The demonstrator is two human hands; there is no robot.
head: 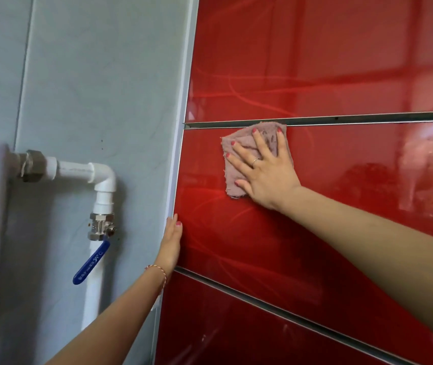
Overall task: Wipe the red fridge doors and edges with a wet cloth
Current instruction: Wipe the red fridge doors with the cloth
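Glossy red fridge panels fill the right of the frame, three of them stacked and parted by two metal-edged gaps, with grey wall tiles taking up the left. Nearest, at lower centre, the left hand [171,245] rests with straight fingers along the left edge of the middle door [315,219], steadying it and holding nothing. Further up, right of centre, the right hand [268,172] lies flat with fingers spread, pressing the one cloth [239,146], a pinkish rag, against the top left part of that same door, its upper hem touching the upper gap [368,119]. Judging by this, the wiping of the middle door's face is in hand, near its top edge; faint smears still show lower on the panel. The next move likely calls for even pressure while sliding the cloth along under the gap or down the panel, then running it along the left edge where the other hand sits. Beyond, at left, one white pipe [96,180] bends down the wall and carries one valve with a blue handle [91,262].
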